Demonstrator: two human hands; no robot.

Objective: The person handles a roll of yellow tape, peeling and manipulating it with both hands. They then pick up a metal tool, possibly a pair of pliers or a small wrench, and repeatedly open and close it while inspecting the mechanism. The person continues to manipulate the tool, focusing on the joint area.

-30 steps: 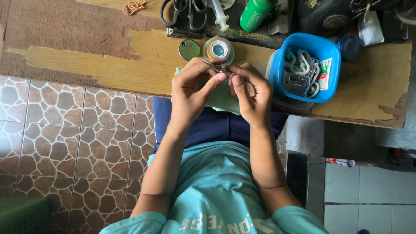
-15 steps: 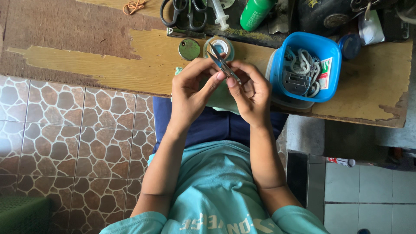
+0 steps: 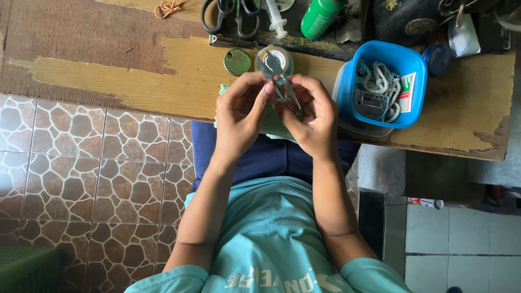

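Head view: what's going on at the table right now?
A seated person holds small metal thread snips between both hands at the edge of a worn wooden table. The left hand and right hand pinch them together over light green cloth. A blue tub of cords sits to the right, large scissors beyond.

Counts on our worn sewing table

We count two hands (image 3: pixel 244 116) (image 3: pixel 309 116), one thread snips (image 3: pixel 279 78), one blue tub (image 3: pixel 382 81) at three o'clock, one green bottle (image 3: pixel 320 16), one syringe (image 3: pixel 274 19), one black scissors (image 3: pixel 230 13) at twelve.
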